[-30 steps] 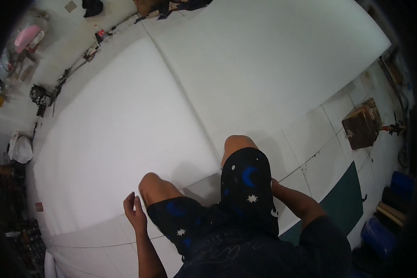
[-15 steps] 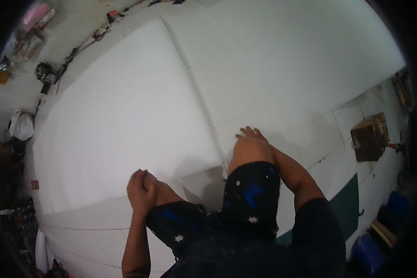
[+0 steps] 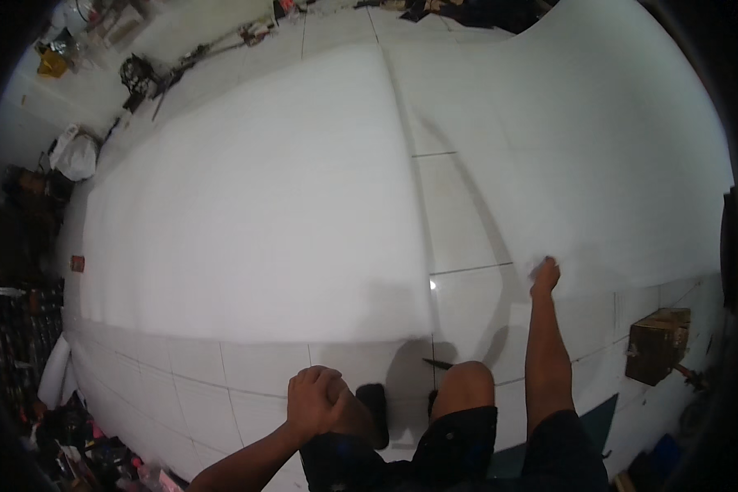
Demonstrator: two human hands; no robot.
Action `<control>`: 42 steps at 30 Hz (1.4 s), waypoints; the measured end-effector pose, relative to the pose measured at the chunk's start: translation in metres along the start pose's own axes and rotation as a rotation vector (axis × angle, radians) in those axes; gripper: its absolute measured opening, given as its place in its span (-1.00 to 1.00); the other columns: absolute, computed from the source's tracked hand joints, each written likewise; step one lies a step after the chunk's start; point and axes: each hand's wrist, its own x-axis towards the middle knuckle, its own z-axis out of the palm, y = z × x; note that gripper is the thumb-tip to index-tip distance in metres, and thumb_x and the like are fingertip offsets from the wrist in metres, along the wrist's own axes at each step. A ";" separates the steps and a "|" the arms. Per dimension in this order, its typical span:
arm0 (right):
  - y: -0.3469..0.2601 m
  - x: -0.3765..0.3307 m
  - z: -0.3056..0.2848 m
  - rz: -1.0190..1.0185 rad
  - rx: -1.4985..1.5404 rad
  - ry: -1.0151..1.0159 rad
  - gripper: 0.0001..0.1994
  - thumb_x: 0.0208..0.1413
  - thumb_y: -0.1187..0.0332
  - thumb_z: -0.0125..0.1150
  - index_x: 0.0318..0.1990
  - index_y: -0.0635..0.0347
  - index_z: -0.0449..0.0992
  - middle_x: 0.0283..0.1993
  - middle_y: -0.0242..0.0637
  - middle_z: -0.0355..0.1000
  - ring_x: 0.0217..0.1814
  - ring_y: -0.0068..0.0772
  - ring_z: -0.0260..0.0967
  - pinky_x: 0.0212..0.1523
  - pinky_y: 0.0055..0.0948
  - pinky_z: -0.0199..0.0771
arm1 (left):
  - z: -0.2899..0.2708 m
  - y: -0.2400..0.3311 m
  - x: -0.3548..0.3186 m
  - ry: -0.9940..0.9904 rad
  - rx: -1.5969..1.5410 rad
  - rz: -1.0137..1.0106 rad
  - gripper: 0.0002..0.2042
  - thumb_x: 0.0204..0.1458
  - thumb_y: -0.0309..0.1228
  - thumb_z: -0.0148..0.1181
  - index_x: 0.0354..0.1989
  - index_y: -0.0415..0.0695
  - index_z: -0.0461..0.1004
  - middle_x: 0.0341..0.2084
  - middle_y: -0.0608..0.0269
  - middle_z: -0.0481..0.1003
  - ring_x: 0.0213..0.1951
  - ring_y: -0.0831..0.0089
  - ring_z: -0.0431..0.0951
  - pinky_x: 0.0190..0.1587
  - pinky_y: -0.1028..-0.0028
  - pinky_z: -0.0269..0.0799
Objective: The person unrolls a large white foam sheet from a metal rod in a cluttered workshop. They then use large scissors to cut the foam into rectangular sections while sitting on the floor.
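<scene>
Our right hand [image 3: 547, 276], the nearer one, is closed on the near-left corner of the thin, translucent white sheet [image 3: 623, 164], which spreads far and right from it, its long axis hard to tell in this bent view. Our left hand [image 3: 313, 400] drapes loosely over our left knee, near the flat, rectangular white sheet [image 3: 254, 221] on the left.

Surf. finish: smooth, matt vs glossy.
Lg flat bright-white rect. sheet [image 3: 254, 205] & curving greyish-white sheet [image 3: 623, 156]: smooth, matt, look like plastic/foam. White sq. floor tiles [image 3: 466, 217]: glossy, w/ glare spot. Brown boxy carton [image 3: 654, 353]: cardboard. Crumpled white bag [image 3: 75, 157]: thin plastic, approx.
</scene>
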 end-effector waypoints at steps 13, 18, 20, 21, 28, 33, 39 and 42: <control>-0.390 -0.242 -0.018 -0.134 0.710 -0.175 -0.58 0.28 0.17 -0.14 0.14 0.25 0.36 0.13 -0.13 0.39 0.15 -0.17 0.35 0.24 -0.27 0.28 | -0.067 0.042 -0.143 -0.236 -0.032 -0.307 -0.45 -0.19 -0.24 0.33 0.07 -0.03 0.43 0.16 -0.06 0.28 0.15 -0.02 0.33 0.17 0.11 0.29; -0.432 -0.369 -0.044 -0.512 0.125 -0.229 -0.55 0.31 0.16 -0.08 0.15 0.38 0.34 0.10 -0.12 0.40 0.15 -0.24 0.33 0.28 -0.30 0.23 | -0.154 0.123 -0.084 0.108 -0.509 -0.311 -0.50 -0.05 -0.24 0.31 0.06 -0.18 0.40 0.01 -0.11 0.37 0.11 -0.02 0.33 0.12 0.11 0.30; -0.395 -0.377 -0.064 -0.548 -0.162 -0.266 -0.63 0.25 0.29 0.11 0.01 0.50 0.43 0.04 -0.09 0.43 0.09 -0.27 0.34 0.20 -0.27 0.26 | -0.217 0.156 -0.032 0.059 -0.785 -0.219 -0.58 0.11 -0.23 0.19 0.05 -0.27 0.38 -0.01 -0.02 0.41 0.03 0.16 0.41 0.08 0.23 0.32; -0.434 -0.453 -0.043 -0.530 -0.285 -0.380 -0.61 0.23 0.31 0.14 0.04 0.51 0.41 0.03 -0.01 0.44 0.08 -0.21 0.36 0.15 -0.30 0.30 | -0.251 0.159 -0.009 0.041 -0.944 -0.238 -0.59 0.15 -0.23 0.15 0.05 -0.27 0.38 -0.02 0.03 0.41 0.01 0.23 0.42 0.07 0.28 0.33; -0.480 -0.609 -0.010 -1.161 -0.678 -1.057 -0.35 -0.16 0.52 0.15 0.24 0.03 0.32 0.26 -0.21 0.31 0.25 -0.12 0.30 0.20 -0.33 0.39 | -0.474 0.190 0.055 -0.091 -0.846 0.026 -0.35 0.16 -0.19 0.06 0.39 -0.06 -0.01 -0.02 -0.15 0.44 0.01 0.12 0.48 0.04 0.21 0.41; -0.476 -0.653 0.035 -0.808 -0.681 -1.592 -0.42 0.14 0.30 0.14 0.33 0.06 0.16 0.35 -0.19 0.18 0.31 -0.17 0.24 0.17 -0.25 0.38 | -0.507 0.141 0.022 -0.050 -0.311 -0.042 -0.25 -0.04 -0.56 -0.05 0.41 0.16 -0.04 -0.39 -0.32 0.51 -0.29 -0.24 0.52 -0.11 -0.04 0.43; -0.547 -0.729 0.148 -0.529 -0.887 -1.038 -0.30 0.18 -0.01 0.05 0.35 0.23 0.09 0.29 -0.03 0.23 0.24 -0.11 0.30 0.08 -0.11 0.41 | -0.493 0.086 -0.035 -0.039 -0.267 -0.016 -0.19 0.01 -0.64 -0.13 0.43 0.38 -0.12 -0.31 -0.10 0.45 -0.30 -0.03 0.55 -0.20 0.11 0.50; -0.525 -0.744 0.217 -0.873 -1.368 -0.904 -0.43 0.14 -0.01 0.05 0.13 0.28 0.36 0.07 0.05 0.42 0.10 0.03 0.40 0.00 -0.03 0.43 | -0.504 0.062 -0.058 -0.076 -0.418 0.063 -0.26 0.08 -0.59 -0.17 0.44 0.31 -0.13 -0.27 -0.09 0.44 -0.27 -0.03 0.52 -0.15 0.08 0.46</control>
